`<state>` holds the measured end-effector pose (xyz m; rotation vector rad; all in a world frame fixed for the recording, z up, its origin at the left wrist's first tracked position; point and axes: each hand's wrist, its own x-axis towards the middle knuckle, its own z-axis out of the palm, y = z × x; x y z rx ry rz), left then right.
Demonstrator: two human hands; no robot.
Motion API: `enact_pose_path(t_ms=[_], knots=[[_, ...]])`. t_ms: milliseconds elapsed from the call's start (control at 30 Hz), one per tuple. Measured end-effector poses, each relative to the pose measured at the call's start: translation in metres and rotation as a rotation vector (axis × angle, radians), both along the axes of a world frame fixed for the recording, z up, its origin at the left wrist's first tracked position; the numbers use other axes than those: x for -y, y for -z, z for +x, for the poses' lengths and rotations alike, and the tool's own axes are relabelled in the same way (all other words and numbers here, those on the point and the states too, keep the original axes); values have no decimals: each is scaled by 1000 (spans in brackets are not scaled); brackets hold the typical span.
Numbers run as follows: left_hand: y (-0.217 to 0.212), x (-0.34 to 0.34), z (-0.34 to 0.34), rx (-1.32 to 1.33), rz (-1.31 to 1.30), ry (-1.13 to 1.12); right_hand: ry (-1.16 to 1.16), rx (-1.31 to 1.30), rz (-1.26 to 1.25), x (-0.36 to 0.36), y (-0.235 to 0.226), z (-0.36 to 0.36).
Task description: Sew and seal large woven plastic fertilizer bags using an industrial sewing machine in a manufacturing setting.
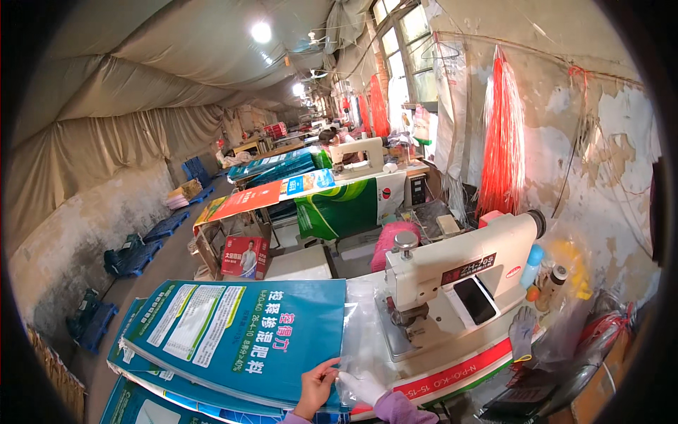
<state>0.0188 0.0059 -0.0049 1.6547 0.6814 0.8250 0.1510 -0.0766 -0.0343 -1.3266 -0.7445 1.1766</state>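
Note:
At the lower middle, my bare left hand (316,388) pinches the near edge of a clear plastic liner (361,328) with thumb and fingers. Close beside it, my right hand (362,387), in a white glove, also has its fingers closed on the film. The liner sticks out from the right side of a teal printed bag (244,336), the top one of a flat stack. Right of the film stands a cream sewing machine (462,265), its needle area (409,318) level with the liner. Under the machine's arm lies a smartphone (474,300).
Bottles (551,286) and a grey glove (522,332) lie right of the machine. Pink thread (395,247) sits behind it. Red and white strands (503,141) hang on the wall. A second sewing machine (360,152) stands farther back, with a person (328,136) beyond it.

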Motion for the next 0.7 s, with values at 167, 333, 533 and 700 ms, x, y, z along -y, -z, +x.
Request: enact_pose_path(t_ms=[167,333,533,700], knots=[[-5,6,4,-122,569,-60,-72,481,-9,-3,-10,13],[-7,8,15,-95,392,-95,-102,328,-42,-13,-3,11],[-9,7,12,-14,181,-336,219,-54,7,2,36,9],[-12,4,-2,597,-283,-433,132,1376,-154,27,36,34]])
